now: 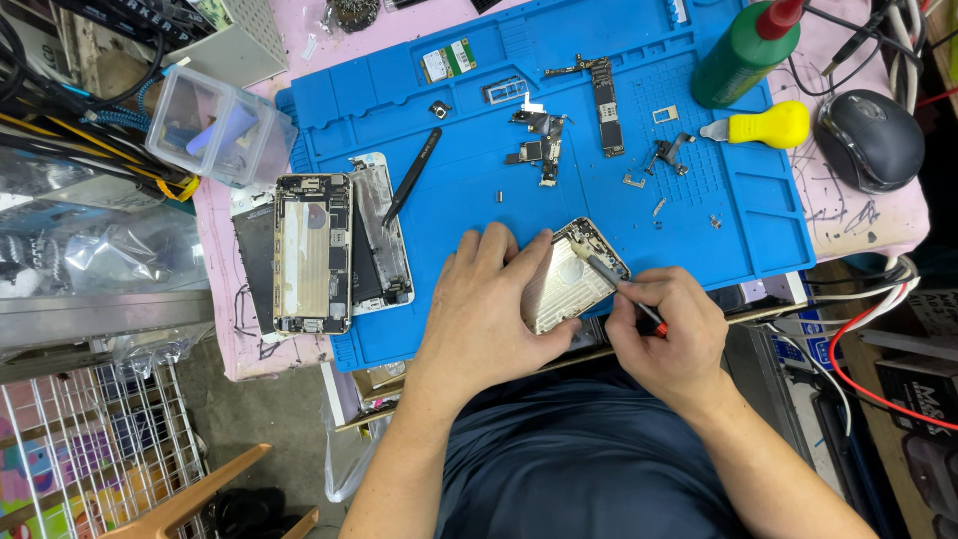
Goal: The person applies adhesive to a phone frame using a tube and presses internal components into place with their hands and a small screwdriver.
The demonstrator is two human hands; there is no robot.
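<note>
My left hand [489,299] grips an opened phone housing [569,279], silver inside, at the near edge of the blue work mat [699,230]. My right hand [669,324] holds a small screwdriver [619,287] with a red end, its tip resting inside the housing's upper corner. Both hands sit close together over the mat's front edge.
Two other opened phones [329,250] lie at the mat's left. Black tweezers [411,175], a logic board [606,100] and small loose parts [539,145] lie on the mat. A green bottle [743,50], yellow bottle [763,125], mouse [870,138] and clear box [215,125] surround it.
</note>
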